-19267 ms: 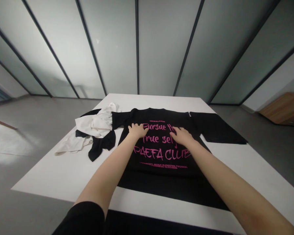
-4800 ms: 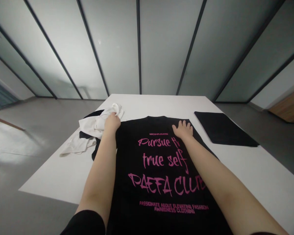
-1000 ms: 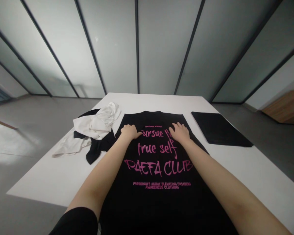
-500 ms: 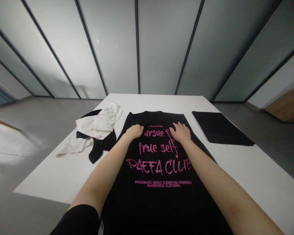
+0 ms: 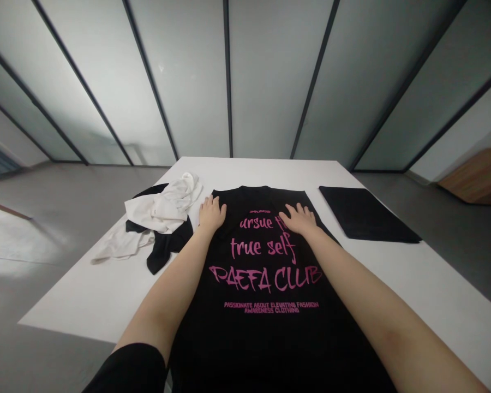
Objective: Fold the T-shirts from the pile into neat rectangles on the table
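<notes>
A black T-shirt (image 5: 265, 338) with pink lettering lies spread flat in front of me, its neckline at the far end and its near part reaching the bottom of the view. My left hand (image 5: 211, 213) rests on its upper left edge, fingers apart. On the upper right of the lettering lies my right hand (image 5: 299, 218), fingers spread and partly covering the top line of words. Neither hand grips the cloth.
The shirt lies on a white table (image 5: 396, 284). At the left is a crumpled heap of white garments (image 5: 163, 207) and black garments (image 5: 169, 245). A folded black garment (image 5: 364, 213) lies at the right. Frosted glass panels (image 5: 265, 82) stand behind the table.
My left hand has moved left from beside the lettering to the shirt's edge, and its fingers have spread. My right hand has stayed nearly in place.
</notes>
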`<state>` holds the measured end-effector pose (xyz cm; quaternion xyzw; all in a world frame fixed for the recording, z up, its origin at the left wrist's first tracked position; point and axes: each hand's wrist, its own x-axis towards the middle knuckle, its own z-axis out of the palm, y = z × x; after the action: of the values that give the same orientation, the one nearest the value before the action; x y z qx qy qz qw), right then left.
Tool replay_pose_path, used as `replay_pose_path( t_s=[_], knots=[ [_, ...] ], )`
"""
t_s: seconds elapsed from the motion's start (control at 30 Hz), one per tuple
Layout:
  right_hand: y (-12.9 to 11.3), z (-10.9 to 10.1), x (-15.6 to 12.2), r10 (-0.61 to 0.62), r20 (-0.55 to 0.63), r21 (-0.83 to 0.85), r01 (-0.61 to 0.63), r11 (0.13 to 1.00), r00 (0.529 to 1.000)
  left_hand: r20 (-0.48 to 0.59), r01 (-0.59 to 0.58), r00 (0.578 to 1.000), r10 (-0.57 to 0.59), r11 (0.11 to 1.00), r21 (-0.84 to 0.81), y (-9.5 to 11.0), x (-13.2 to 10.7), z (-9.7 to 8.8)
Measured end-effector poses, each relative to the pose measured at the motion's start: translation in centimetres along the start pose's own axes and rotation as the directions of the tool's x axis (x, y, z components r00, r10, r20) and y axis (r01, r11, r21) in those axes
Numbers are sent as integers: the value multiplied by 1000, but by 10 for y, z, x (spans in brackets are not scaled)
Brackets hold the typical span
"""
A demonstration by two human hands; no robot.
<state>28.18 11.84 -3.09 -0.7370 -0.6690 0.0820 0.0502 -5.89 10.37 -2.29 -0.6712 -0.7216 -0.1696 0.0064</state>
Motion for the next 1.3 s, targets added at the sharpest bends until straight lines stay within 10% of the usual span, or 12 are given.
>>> replay_pose_path(
  t_s=[0.3, 0.43, 0.7, 0.9, 1.3],
  knots=[
    [21, 6, -10, 13, -209, 14, -10, 1000, 978, 197, -56, 979, 41, 996, 70, -7, 2, 1],
    [37, 4, -17, 98, -227, 55, -88, 995, 969, 152, 106, 982, -115, 992, 65, -13, 15, -18],
    [63, -24, -13, 273, -104, 135, -259, 956, 956, 564, 332, 796, -221, 938, -102, -56, 27, -51],
    [58, -22, -7, 280, 8, 62, -279, 958, 960, 449, 230, 872, -196, 973, -20, -61, 28, -43],
    [30, -12, 3, 294, -339, 237, -222, 946, 894, 35, 246, 968, -248, 968, 55, -44, 39, -25]
  ],
)
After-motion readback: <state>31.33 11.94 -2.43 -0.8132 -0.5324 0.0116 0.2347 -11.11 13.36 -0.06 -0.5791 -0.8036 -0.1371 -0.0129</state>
